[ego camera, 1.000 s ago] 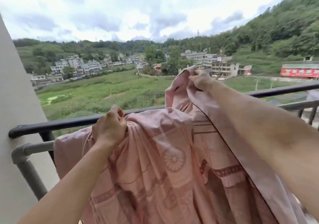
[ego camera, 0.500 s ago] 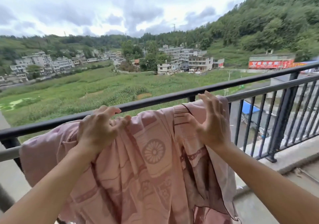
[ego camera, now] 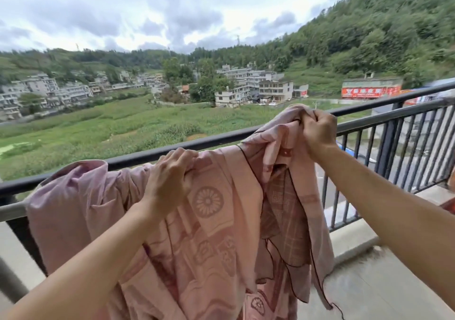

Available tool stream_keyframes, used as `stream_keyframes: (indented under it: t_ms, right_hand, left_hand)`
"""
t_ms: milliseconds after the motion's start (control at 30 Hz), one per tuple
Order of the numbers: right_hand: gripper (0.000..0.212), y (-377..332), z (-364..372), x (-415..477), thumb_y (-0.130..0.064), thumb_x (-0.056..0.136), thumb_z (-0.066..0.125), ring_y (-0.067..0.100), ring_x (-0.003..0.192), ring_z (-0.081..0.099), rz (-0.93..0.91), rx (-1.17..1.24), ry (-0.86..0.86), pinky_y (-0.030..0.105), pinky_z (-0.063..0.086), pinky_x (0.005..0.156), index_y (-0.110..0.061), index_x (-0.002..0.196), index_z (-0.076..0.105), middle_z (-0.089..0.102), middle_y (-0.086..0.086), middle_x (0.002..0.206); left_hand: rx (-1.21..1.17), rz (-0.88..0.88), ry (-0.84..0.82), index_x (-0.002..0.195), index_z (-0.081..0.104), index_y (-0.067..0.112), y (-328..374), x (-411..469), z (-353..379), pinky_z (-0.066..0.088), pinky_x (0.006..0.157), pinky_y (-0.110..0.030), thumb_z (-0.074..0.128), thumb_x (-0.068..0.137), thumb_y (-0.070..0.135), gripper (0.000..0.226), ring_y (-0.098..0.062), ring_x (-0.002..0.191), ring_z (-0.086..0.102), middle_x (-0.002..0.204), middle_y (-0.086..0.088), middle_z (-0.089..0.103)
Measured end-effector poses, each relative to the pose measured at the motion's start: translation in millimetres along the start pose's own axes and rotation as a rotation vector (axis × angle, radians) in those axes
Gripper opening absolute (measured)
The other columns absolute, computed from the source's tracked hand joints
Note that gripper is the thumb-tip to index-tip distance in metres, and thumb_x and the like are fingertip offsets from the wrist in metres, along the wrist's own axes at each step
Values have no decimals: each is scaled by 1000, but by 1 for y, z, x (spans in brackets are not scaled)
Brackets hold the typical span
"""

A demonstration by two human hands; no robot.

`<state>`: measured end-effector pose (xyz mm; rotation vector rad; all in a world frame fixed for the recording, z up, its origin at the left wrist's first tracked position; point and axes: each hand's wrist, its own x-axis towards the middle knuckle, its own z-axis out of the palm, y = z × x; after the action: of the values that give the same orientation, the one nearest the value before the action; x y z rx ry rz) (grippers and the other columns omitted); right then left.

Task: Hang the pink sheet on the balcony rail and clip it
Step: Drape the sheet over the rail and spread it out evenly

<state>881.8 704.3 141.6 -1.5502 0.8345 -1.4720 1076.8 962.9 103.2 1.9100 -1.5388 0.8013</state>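
The pink patterned sheet (ego camera: 209, 221) hangs bunched over the black balcony rail (ego camera: 138, 155), most of it falling on my side. My left hand (ego camera: 170, 174) presses a fold of the sheet down at the top bar, fingers curled over the cloth. Further right, my right hand (ego camera: 318, 134) is closed on a gathered corner of the sheet and holds it lifted above the rail. No clip is in view.
A grey lower bar (ego camera: 12, 211) runs under the top rail at the left. Vertical black balusters (ego camera: 403, 152) fill the railing to the right. The concrete balcony floor (ego camera: 369, 282) lies below at the right. Fields, houses and a wooded hill lie beyond.
My right hand, flat on the sheet half a second ago, has closed on its corner and lifted it up and to the right. My left hand stays on the cloth at the rail.
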Motion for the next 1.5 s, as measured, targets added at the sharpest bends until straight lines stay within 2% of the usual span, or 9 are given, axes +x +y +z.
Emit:
stream_keyframes:
  t_ms: [200,367,533,733,867,1000,1167,1267,1500]
  right_hand:
    - [20,-72,57,49,-15,92,55,9,65,57,-151,162,-21,23,47,56,-17,77,69,64,-5,70]
    - [28,-42,77,62,-25,93,51,23,76,65,-106,-279,-299,37,54,67,-7,88,72,69,7,83]
    - [28,-22,64,70,-16,90,55,11,61,57,-55,-364,-209,17,41,48,-15,64,63,62,-1,67]
    - [28,-74,48,71,-15,95,50,-4,51,51,-184,57,-17,12,40,50,-18,74,67,58,-10,63]
    - [38,-66,38,49,-21,93,54,13,53,44,-151,-394,-412,25,37,51,-20,55,49,47,-2,57]
    - [19,-60,57,-9,-24,88,51,23,87,61,-323,-1025,-569,34,51,80,-20,94,68,69,5,99]
    - [34,-84,111,-118,-44,90,56,26,98,61,-752,-755,-570,31,45,74,-21,114,64,66,6,110]
    - [47,-83,146,-179,-64,78,60,23,88,67,-841,-681,-752,33,51,74,-28,108,63,71,-1,99]
    - [26,-63,184,-184,-32,88,51,32,87,66,-670,-488,-611,33,45,66,-17,100,69,73,8,92]
  left_hand:
    - [-130,-163,149,86,77,8,-9,3,-20,52,68,-35,65,80,10,13,-24,76,67,82,-3,71]
    - [-78,-539,361,93,72,3,-48,0,-49,49,74,-35,59,87,7,15,-30,79,66,84,-17,71]
    - [-17,-751,431,93,71,6,-78,-4,-63,50,78,-39,54,86,23,26,-36,89,66,92,-22,70]
    - [224,-650,170,98,68,13,-59,-20,-63,44,85,-47,48,92,50,42,-42,102,58,102,-22,67]
    - [346,-601,179,110,64,10,-76,-61,-66,39,97,-55,36,89,60,61,-42,113,45,120,-21,53]
    - [299,-709,256,133,48,21,-86,-102,-76,32,106,-55,40,87,63,63,-38,129,39,137,-16,41]
    - [191,-794,398,138,39,6,-86,-132,-86,26,112,-48,76,76,20,74,-36,135,32,142,-22,38]
    - [145,-902,440,126,50,16,-97,-134,-98,40,104,-47,77,71,20,61,-36,121,49,129,-13,47]
    - [-267,-1038,427,74,63,13,-85,-114,-123,44,60,-19,65,83,2,15,-19,76,58,70,1,61]
